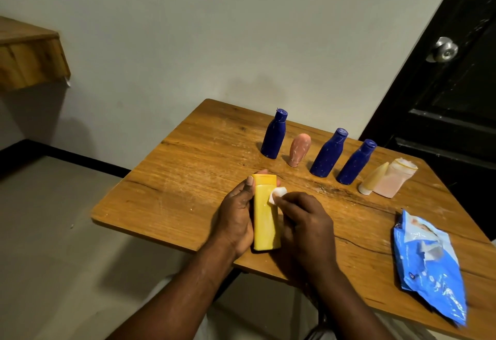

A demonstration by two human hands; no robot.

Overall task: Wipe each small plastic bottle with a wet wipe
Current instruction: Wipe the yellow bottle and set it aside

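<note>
One yellow bottle (265, 221) mid-wipe: left hand (236, 219) clamped round it, right hand (306, 221) pinching wet wipe (276, 195) on its far end; next likely needs a turn for unwiped faces.

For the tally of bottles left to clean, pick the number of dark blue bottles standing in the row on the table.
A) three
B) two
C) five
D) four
A: the left blue bottle, the middle blue bottle and the right blue bottle stand on the table, with a small pink bottle between the first two.
</note>
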